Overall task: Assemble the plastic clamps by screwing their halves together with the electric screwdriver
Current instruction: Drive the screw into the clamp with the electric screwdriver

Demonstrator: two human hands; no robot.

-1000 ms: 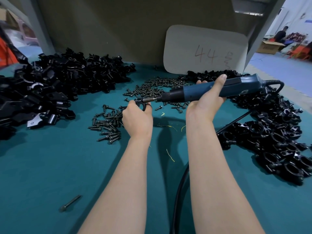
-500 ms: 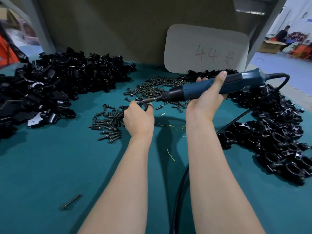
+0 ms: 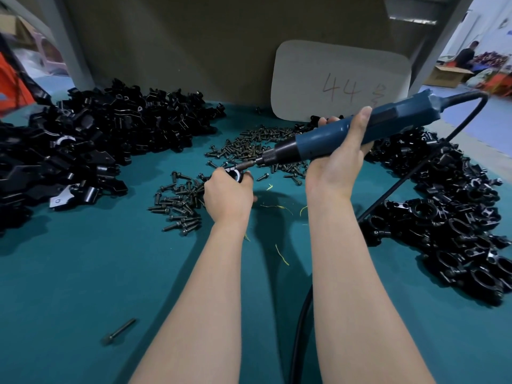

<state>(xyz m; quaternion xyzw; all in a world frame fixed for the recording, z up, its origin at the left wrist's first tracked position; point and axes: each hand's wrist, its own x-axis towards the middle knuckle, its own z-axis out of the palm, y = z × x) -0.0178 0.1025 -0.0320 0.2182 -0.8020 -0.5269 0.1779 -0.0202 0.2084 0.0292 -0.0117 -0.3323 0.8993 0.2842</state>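
Observation:
My left hand grips a small black plastic clamp just above the teal table, most of it hidden in my fingers. My right hand holds the blue electric screwdriver, thumb stretched along its body. The tool slopes down to the left and its bit tip meets the clamp. A heap of loose black clamp halves lies at the left. Black screws are scattered behind and left of my left hand. A pile of black ring-shaped clamps lies at the right.
The screwdriver's black cable runs down between my forearms and loops behind the tool at the right. A single long bolt lies near the front left. A grey card marked 44 leans on the back wall.
The rear of the screwdriver has risen, so the tool tilts more steeply down onto the clamp. My left hand has stayed nearly in place with the clamp.

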